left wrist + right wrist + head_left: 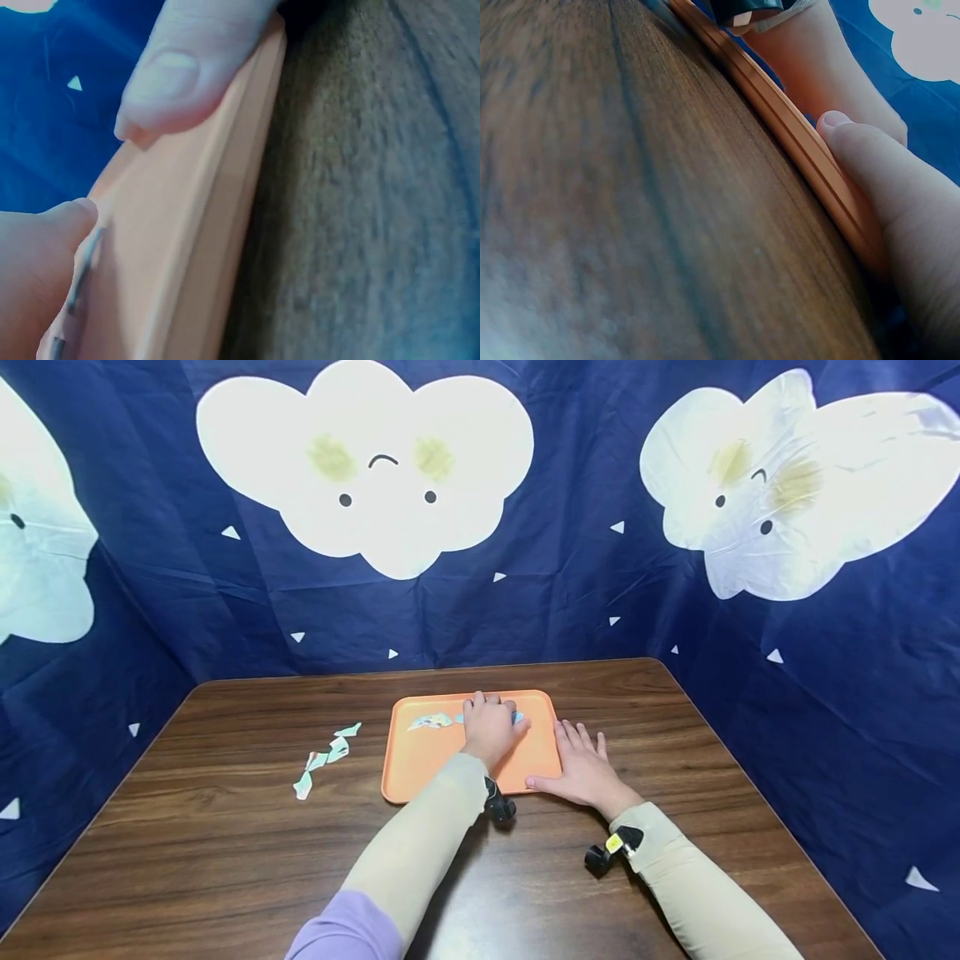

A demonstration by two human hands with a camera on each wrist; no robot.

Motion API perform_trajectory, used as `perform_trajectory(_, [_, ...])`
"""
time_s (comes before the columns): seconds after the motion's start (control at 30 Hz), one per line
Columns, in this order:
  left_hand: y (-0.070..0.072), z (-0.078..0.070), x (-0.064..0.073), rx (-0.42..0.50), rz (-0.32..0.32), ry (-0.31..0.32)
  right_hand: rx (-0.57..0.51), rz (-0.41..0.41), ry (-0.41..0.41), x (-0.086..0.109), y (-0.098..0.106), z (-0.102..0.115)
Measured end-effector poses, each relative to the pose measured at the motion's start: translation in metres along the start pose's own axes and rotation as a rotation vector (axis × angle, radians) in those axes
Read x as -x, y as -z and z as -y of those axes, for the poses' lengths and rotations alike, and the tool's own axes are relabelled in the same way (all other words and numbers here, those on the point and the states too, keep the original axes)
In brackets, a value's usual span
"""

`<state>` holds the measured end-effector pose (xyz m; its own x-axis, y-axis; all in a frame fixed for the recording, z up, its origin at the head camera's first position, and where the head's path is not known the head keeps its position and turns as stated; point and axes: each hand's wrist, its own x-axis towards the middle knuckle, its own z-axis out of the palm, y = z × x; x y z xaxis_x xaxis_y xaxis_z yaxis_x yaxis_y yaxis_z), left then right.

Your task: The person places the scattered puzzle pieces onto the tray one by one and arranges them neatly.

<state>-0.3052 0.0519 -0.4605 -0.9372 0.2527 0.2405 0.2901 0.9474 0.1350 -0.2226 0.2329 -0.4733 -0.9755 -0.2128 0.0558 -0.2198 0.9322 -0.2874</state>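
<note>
An orange tray [420,777] lies on the wooden table. My left hand [491,727] is over its back half, fingers bent down, holding a jagged light-blue picture piece [517,717] between thumb and fingers. In the left wrist view, the left thumb [60,225] comes down beside a thin blue-grey edge on the tray; the fingers are hidden. More pale picture pieces [431,722] lie in the tray left of this hand. My right hand [585,770] rests at the tray's front right corner, fingers straight along the right side, thumb [836,124] on the front rim.
Several jagged white and pale-green pieces [318,760] form a loose slanting row on the table [225,852], left of the tray. A dark-blue curtain [585,610] with white cloud shapes stands behind the table and along its sides.
</note>
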Motion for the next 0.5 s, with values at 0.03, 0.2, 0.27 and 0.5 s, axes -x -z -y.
perform_trajectory(0.03, [0.002, 0.0, 0.0, 0.015, -0.011, -0.003, 0.0, -0.003, 0.001, 0.0, 0.0, 0.0])
perform_trajectory(0.2, [0.016, 0.005, 0.005, 0.062, -0.096, -0.031, -0.008, -0.012, 0.011, 0.001, 0.001, 0.0])
perform_trajectory(0.27, [0.023, 0.01, 0.008, 0.075, -0.12, -0.038, -0.009, -0.006, 0.011, 0.001, 0.001, 0.0])
perform_trajectory(0.5, [0.043, 0.036, 0.019, 0.14, -0.135, -0.042, -0.016, 0.011, 0.007, 0.001, 0.002, 0.0])
